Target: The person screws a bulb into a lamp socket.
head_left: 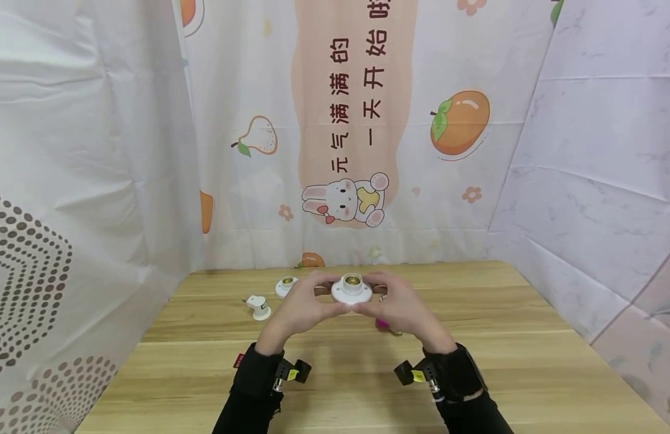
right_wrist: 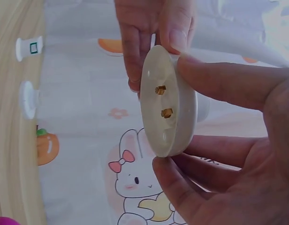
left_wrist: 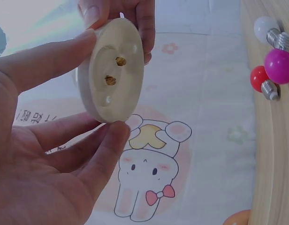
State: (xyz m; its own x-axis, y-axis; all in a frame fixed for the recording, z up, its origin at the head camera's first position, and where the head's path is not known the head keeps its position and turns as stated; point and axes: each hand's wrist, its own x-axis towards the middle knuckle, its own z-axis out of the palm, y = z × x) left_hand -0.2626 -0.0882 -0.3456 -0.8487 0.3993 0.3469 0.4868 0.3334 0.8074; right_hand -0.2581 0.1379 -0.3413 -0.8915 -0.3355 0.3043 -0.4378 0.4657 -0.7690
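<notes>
Both hands hold a round white bulb socket point(head_left: 351, 294) up over the far half of the table, its brass-lined opening facing up. My left hand point(head_left: 306, 306) pinches its left edge between thumb and fingers. On the opposite edge, my right hand point(head_left: 399, 306) grips it the same way, the two thumbs almost meeting at the near side. The hollow underside of the bulb socket point(left_wrist: 128, 91) shows two brass terminals in both wrist views. Behind the right hand lies a magenta bulb point(left_wrist: 279, 66), beside a red bulb point(left_wrist: 260, 77) and a white bulb point(left_wrist: 266, 28).
On the wooden table point(head_left: 335, 386), left of the hands, stand a second round socket point(head_left: 284, 288) and a white angled socket point(head_left: 258, 307). A small red tag point(head_left: 238, 360) shows by the left sleeve. Printed curtains point(head_left: 248, 199) enclose the back and sides.
</notes>
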